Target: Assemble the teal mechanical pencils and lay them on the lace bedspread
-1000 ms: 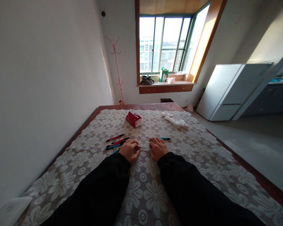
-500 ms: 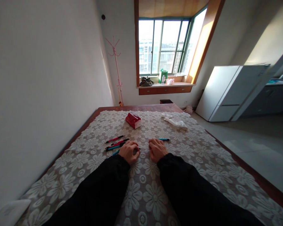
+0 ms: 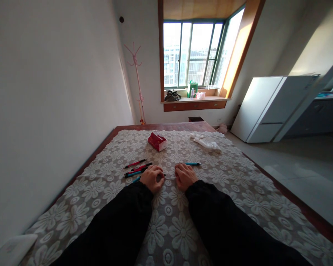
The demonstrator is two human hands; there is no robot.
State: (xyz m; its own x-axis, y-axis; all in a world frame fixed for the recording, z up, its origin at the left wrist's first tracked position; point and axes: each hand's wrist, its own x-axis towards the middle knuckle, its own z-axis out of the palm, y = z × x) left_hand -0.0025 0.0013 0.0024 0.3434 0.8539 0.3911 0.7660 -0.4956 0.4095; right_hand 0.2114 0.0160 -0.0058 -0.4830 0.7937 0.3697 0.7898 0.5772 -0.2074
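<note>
My left hand [image 3: 153, 178] rests on the patterned tablecloth, fingers curled toward the thumb in a loose ring. A blue pen [image 3: 135, 180] runs in under it from the left, and a dark tip shows past its fingers. Beside that hand lie several red, black and blue pens, among them a red pen [image 3: 135, 163]. My right hand [image 3: 185, 175] sits a short way to the right, knuckles up and fingers bent down together. Just beyond its knuckles lies another blue pen [image 3: 192, 164]. Whatever is under the fingers of either hand is hidden.
A red tissue pack [image 3: 157, 142] and a crumpled white plastic bag [image 3: 207, 143] lie farther up the tablecloth [image 3: 180, 231]. At the near left corner is a white flat object [image 3: 13, 249]. A wall borders the left side; a white fridge [image 3: 269, 107] stands beyond on the right.
Both hands stay in nearly the same place. Slightly more of the blue pen's left end shows beyond my right hand.
</note>
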